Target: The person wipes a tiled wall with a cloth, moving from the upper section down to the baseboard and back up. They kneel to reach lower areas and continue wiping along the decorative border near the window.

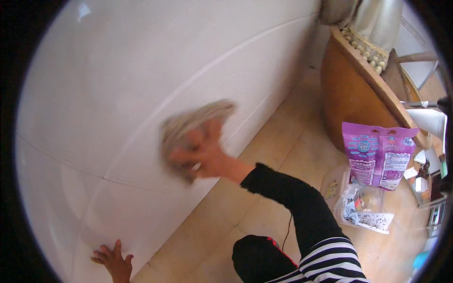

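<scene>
My right hand [208, 155], in a black sleeve, grips a bunched, greyish-beige cloth [191, 122] against or just in front of the white wall [116, 70]. Motion blurs both hand and cloth, so contact with the wall cannot be told. A raised line curves across the wall behind the cloth. Lower left, my left hand [115, 260] rests flat on the wall with its fingers spread, and it holds nothing. Its forearm runs out of view at the bottom edge.
A curved wooden furniture panel [354, 95] stands at right, below a fringed curtain [377, 24]. Before it are a purple printed bag [378, 155] and a clear plastic bag [348, 208] on the tiled floor [216, 215]. A thin dark cord [288, 230] lies near my knee [258, 258].
</scene>
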The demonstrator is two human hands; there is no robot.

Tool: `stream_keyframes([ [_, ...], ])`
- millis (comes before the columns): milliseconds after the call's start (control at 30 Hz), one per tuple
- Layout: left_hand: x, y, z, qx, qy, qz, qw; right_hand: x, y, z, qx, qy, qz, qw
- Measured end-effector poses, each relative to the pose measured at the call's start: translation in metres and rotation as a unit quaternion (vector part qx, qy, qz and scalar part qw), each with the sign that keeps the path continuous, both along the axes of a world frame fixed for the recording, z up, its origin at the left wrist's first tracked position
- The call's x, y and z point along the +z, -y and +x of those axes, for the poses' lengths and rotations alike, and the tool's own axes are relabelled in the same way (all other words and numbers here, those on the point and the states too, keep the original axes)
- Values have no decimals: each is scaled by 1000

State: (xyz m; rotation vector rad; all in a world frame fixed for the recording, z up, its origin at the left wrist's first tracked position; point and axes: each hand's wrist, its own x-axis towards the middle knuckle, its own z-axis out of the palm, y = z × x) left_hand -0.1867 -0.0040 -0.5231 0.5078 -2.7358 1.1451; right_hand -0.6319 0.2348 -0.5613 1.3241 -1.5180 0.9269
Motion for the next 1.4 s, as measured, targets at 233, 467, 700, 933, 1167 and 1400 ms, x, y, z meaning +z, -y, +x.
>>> stream_keyframes([
  [233,11,-12,-11,221,176,31,959,30,-6,-66,-39,36,-7,999],
  [467,14,-14,-14,269,194,61,941,1,-93,-277,-130,336,-232,904],
  [700,6,-7,-1,205,148,42,967,-57,-92,-274,-97,702,-228,668],
  [933,11,-10,-7,277,173,119,938,38,-109,-315,-149,220,-239,934],
  [1167,17,-16,-17,311,188,114,925,-79,-115,-322,-133,581,-258,760],
  [1400,2,-1,3,261,170,77,947,-83,-96,-311,-146,588,-277,746],
])
